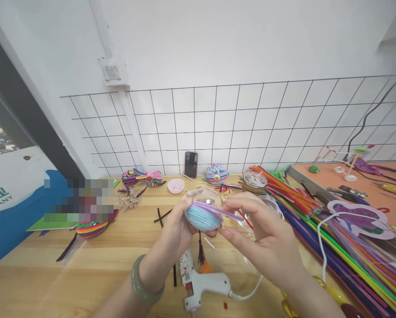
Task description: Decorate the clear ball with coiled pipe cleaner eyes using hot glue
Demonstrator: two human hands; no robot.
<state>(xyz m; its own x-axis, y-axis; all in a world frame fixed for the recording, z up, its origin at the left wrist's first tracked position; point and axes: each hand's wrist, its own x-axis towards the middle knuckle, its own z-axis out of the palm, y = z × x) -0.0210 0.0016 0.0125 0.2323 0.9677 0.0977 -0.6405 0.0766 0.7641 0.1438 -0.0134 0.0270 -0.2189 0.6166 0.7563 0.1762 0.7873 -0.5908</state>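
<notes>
Plainly, left hand clasps ball; purple yarn slants down rightward; right hand grip unclear.

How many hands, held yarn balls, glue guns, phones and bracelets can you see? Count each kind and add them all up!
Hands: 2, the left hand and the right hand
Held yarn ball: 1
Glue gun: 1
Phone: 1
Bracelet: 1
Total: 6
</notes>
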